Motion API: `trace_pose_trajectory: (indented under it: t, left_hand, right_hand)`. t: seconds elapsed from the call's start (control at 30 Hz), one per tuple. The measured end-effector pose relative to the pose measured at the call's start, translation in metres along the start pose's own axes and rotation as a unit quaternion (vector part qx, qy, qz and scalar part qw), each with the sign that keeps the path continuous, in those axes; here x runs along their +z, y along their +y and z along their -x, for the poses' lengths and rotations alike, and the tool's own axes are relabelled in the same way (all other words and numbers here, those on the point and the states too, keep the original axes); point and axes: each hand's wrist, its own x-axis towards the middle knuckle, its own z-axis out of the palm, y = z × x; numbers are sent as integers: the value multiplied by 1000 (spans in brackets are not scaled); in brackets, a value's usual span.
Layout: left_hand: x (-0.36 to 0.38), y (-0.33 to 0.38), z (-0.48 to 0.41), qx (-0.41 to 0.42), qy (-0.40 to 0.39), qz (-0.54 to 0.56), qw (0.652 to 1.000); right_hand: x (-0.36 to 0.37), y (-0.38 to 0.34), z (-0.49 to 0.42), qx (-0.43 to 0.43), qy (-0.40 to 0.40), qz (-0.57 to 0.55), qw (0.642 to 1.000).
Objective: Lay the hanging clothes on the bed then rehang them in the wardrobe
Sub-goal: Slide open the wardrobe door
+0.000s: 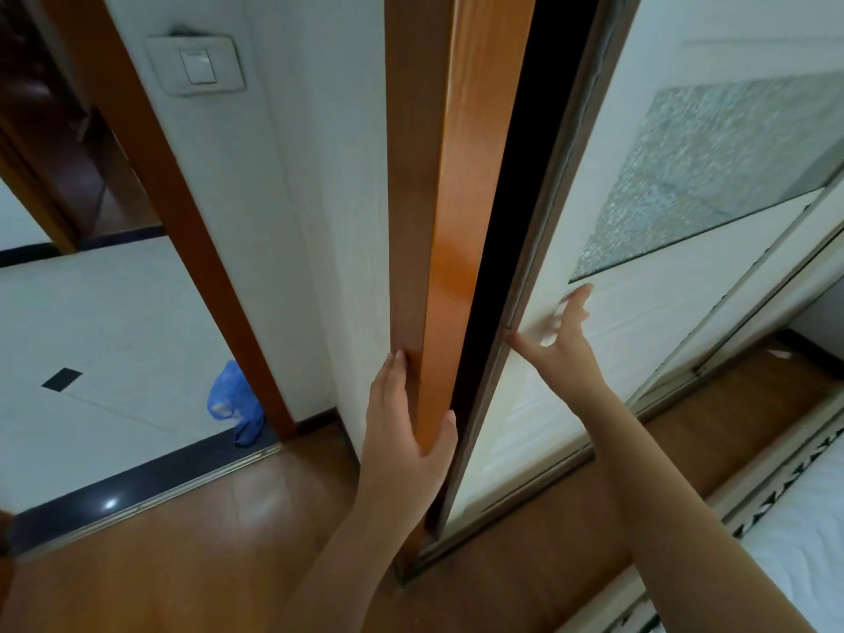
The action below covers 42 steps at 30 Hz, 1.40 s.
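I see L hand [406, 404] clasping wooden wardrobe frame [456, 198], thumb round its edge; R hand [564, 340], fingers spread, on white sliding door [616, 249] by the gap.

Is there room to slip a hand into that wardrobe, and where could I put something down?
A narrow dark gap runs between the wooden frame, gripped by the left hand, and the sliding door under the right hand; a hand might just pass. Bare wooden floor lies left of the arms, before the threshold. A blue bag crowds the doorway corner.
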Motion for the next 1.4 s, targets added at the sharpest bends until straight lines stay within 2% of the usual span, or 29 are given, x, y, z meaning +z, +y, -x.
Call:
trace_pose_trajectory:
  t: [0.1,0.2,0.27,0.33,0.47,0.6,0.63,0.7,0.8,0.87,1.0,1.4]
  left_hand:
    - [-6,7,-1,104,83,-13,991]
    - [-1,20,4,247,157,-2,956]
    - [7,33,7,318,137,8,938]
    - [21,43,2,347,92,16,933]
    - [54,63,-35,253,21,57,966]
    - [80,83,-92,169,22,106,980]
    - [87,86,-105,147,12,118,982]
    - [104,96,-127,99,-55,145,983]
    - [131,108,-145,-16,-169,218,961]
    - [147,110,-151,-75,-166,233,955]
    - [177,112,-163,-72,-182,269,943]
    - [301,165,-210,-28,-172,278,945]
  right_hand:
    - [-16,3,-8,12,1,15,1000]
    - [-34,-6,-12,-8,29,48,998]
    - [-46,-23,-16,-46,78,53,995]
    - [-59,-48,-19,-92,134,57,985]
    - [-80,-101,-39,-126,228,11,965]
    - [-61,-114,-60,-126,363,-42,922]
    - [-57,-111,-62,-132,378,-49,915]
    - [-57,-106,-67,-142,386,-53,910]
    - [-65,-98,-75,-151,390,-38,908]
    - [-71,-93,-81,-154,390,-37,907]
    - [-93,-81,-99,-152,390,-36,907]
    - [-191,-25,-180,-140,387,-23,911]
